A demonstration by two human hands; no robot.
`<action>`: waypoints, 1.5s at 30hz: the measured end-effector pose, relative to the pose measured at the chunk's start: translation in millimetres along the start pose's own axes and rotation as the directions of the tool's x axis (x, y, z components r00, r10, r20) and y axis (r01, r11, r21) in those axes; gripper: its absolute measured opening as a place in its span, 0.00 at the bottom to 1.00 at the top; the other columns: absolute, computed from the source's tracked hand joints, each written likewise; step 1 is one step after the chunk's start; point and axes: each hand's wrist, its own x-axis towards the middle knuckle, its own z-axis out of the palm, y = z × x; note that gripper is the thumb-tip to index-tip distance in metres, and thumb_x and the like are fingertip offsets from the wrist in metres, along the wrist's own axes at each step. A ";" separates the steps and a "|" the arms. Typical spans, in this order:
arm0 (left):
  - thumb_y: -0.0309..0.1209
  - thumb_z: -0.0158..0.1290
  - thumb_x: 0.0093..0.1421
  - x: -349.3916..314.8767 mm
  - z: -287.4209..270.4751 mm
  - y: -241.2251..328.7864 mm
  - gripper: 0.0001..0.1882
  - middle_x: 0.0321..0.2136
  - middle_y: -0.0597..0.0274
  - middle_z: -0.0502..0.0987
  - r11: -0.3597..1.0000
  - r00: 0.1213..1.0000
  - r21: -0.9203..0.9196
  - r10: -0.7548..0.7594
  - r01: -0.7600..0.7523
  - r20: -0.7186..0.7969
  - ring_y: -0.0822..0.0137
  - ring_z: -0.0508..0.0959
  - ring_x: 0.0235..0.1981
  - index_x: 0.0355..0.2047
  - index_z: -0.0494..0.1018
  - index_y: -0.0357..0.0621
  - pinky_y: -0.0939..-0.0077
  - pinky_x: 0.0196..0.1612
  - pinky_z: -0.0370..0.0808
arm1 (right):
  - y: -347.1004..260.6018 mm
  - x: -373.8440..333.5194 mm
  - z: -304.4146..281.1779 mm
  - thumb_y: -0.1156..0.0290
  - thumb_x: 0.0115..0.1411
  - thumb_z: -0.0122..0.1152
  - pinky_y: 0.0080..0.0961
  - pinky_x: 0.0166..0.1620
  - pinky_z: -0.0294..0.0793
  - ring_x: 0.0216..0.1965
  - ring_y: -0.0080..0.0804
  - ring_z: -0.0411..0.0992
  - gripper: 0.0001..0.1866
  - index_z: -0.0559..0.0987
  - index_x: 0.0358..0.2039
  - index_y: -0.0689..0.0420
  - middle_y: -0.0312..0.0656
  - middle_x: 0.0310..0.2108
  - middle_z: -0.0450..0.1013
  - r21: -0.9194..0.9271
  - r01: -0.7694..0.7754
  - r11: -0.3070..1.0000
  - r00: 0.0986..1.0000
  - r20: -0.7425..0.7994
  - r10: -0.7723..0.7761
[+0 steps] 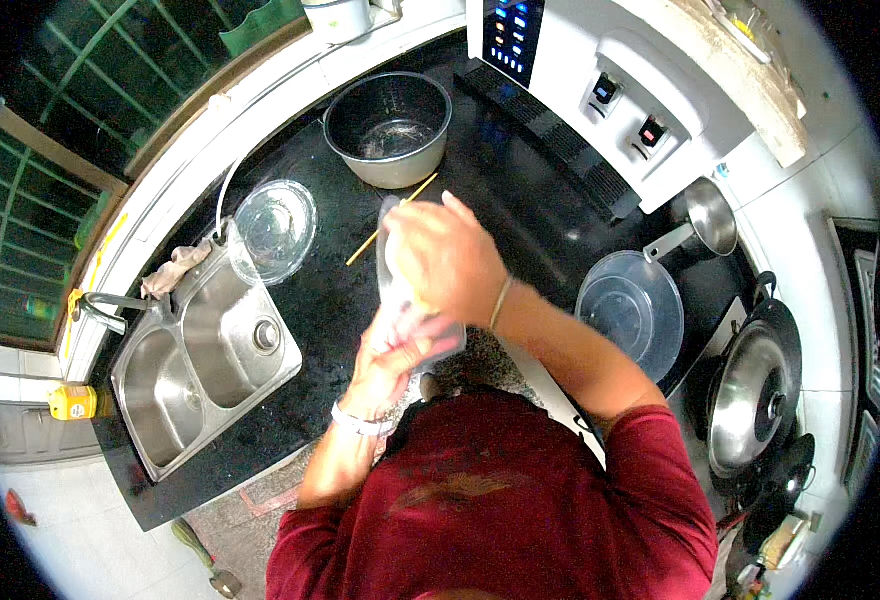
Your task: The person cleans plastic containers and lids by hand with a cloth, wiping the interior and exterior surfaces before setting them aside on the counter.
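Note:
Over the middle of the black counter, I have a clear plastic container [393,287] between my two hands, tipped on its side; motion blur hides its exact shape. My left hand [392,357] grips its lower end, with fingers curled along the plastic. Across the upper part lies my right hand [445,262], its fingers bent round the near side and partly hidden. Just beyond, a thin wooden chopstick [364,250] rests on the counter. Behind that stands a deep pot [400,176], dark inside and grey outside, with a little liquid at its bottom.
At left are a double steel sink [293,372], a faucet [110,318], a cloth [176,270] and a clear round lid [273,232]. A white water dispenser [625,110] stands at back right, near a translucent basin [628,312], a steel saucepan [710,215] and a lidded wok [757,397].

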 end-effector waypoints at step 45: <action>0.13 0.54 0.50 -39.9 -1.6 17.4 0.53 0.66 0.54 0.57 0.964 0.983 0.213 -0.177 0.162 0.051 0.54 0.59 0.67 0.72 0.40 0.54 0.50 0.65 0.58 | 6.2 10.6 33.3 0.61 0.62 0.52 0.41 0.47 0.76 0.44 0.50 0.76 0.18 0.79 0.39 0.64 0.54 0.42 0.77 0.593 -0.476 0.650 0.880 0.312 0.359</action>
